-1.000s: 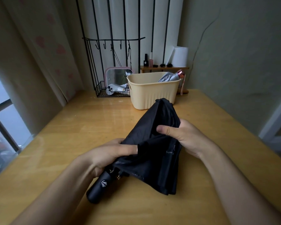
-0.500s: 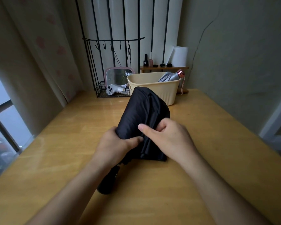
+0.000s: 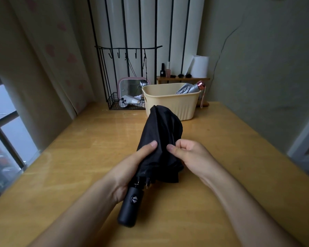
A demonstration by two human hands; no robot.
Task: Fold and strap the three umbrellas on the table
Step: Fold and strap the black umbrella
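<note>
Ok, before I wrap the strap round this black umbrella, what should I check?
1. Left hand grips umbrella just above the handle: ok.
2. Right hand pinches a fold of its cloth: ok.
3. Cloth rolled tight: not ok, it hangs loose and bunched at the lower edge.
4. Strap found: cannot tell, none shows.
5. Silver umbrella in basket: ok.

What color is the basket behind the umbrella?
The basket is pale cream yellow, seen best in the head view.
</note>
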